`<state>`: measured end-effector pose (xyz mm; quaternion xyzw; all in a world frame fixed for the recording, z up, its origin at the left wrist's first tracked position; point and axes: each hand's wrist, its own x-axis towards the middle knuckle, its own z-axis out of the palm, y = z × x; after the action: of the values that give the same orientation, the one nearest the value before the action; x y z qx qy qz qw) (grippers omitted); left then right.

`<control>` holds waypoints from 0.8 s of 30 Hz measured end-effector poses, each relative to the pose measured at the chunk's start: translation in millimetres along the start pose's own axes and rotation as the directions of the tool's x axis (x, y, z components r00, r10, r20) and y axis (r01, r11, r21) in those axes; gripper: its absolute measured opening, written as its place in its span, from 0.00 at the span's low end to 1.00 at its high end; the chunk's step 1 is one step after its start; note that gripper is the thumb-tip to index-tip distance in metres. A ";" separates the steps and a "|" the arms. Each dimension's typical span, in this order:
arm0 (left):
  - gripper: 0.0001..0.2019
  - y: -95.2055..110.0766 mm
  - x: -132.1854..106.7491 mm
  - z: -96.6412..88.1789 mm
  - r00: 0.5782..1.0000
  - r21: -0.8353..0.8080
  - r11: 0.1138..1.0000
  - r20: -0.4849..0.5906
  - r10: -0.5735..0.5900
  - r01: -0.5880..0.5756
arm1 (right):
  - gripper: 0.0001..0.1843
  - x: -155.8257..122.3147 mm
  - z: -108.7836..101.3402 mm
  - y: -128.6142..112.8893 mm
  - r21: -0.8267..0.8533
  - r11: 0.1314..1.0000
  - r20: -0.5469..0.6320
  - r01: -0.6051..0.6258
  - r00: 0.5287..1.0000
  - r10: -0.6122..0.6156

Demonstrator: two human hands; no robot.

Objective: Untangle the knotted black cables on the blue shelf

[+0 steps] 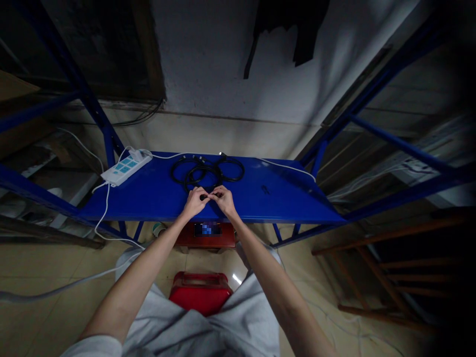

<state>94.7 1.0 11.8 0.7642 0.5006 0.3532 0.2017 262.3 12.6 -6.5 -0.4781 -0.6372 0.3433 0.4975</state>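
Black cables (221,174): three coils together on one blue table (290,206), just beyond both hands.
Left hand (195,202): nearly closed, pinching one small black piece (203,197).
Right hand (224,200): fingers bent in beside the left's; cannot tell its hold.
Power strip (125,170): one, white, table's left end.

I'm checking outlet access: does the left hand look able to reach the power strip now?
Probably yes: the black cables lie beside the path from left hand to power strip, though that hand looks occupied.
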 end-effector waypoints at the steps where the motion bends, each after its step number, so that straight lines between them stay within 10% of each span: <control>1: 0.04 -0.9 0.0 0.2 1.000 -0.010 1.000 -0.007 0.013 -0.013 | 0.13 0.2 -0.5 1.1 -0.010 1.000 0.017 0.005 1.000 -0.005; 10: 0.03 -5.2 -0.8 2.2 0.999 -0.021 0.999 -0.006 0.032 -0.032 | 0.10 -2.6 -8.4 0.2 -0.069 0.996 0.156 0.064 0.986 -0.053; 24: 0.03 -7.6 1.5 5.7 0.999 -0.015 0.999 -0.024 0.030 -0.030 | 0.06 -1.4 -3.2 0.6 -0.069 0.997 0.061 -0.035 0.997 0.039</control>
<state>94.6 5.8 3.4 0.7658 0.4887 0.3691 0.1963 265.6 11.3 -6.6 -0.4954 -0.6547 0.3453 0.4547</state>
